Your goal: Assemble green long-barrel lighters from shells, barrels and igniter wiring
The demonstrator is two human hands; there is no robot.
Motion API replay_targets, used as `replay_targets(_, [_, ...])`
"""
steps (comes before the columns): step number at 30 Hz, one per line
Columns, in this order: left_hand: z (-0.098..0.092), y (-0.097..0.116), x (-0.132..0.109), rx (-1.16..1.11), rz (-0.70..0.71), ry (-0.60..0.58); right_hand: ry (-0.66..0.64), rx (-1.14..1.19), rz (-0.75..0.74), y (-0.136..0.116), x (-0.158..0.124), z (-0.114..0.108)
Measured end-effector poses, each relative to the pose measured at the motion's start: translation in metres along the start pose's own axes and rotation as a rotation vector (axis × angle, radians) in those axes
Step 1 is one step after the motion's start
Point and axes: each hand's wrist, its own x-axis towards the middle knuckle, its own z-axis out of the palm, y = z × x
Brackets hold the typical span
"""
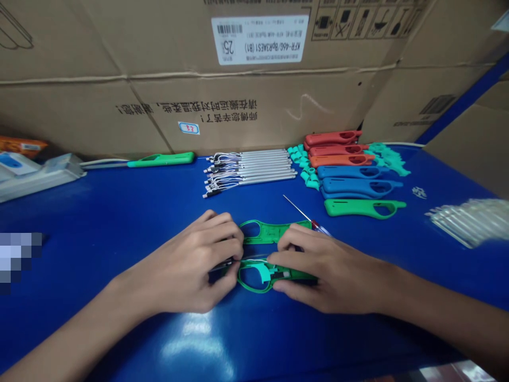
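Note:
Two green lighter-handle halves lie in front of me, hollow sides up. The near handle half (254,289) carries a teal trigger (263,271), a small black part (281,275) and thin white wires. My left hand (202,260) is closed at its looped end, pinching a metal tube (221,265) that shows between thumb and fingers. My right hand (322,265) grips the other end, with finger and thumb at the wires and shell edge. Just behind lies the far handle half (272,233), partly under both hands. A screwdriver (314,224) rests beyond my right hand.
Silver tubes with wires (264,167) lie in a row at the back. Right of them are teal triggers (389,158) and several red, orange, blue and green handles (352,187). Clear sticks (473,220) lie far right. A green lighter (163,159) and power strip (40,175) are left.

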Motion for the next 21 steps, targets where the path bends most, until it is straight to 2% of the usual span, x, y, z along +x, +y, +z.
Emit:
replay_targets(14, [-0.0015, 0.0022, 0.0012, -0.024, 0.023, 0.023, -0.023, 0.001, 0.017, -0.0003, 0.0006, -0.0009])
replay_targets(21, [-0.0006, 0.0023, -0.0002, -0.022, 0.015, -0.004, -0.045, -0.008, 0.010, -0.0004, 0.0015, -0.0021])
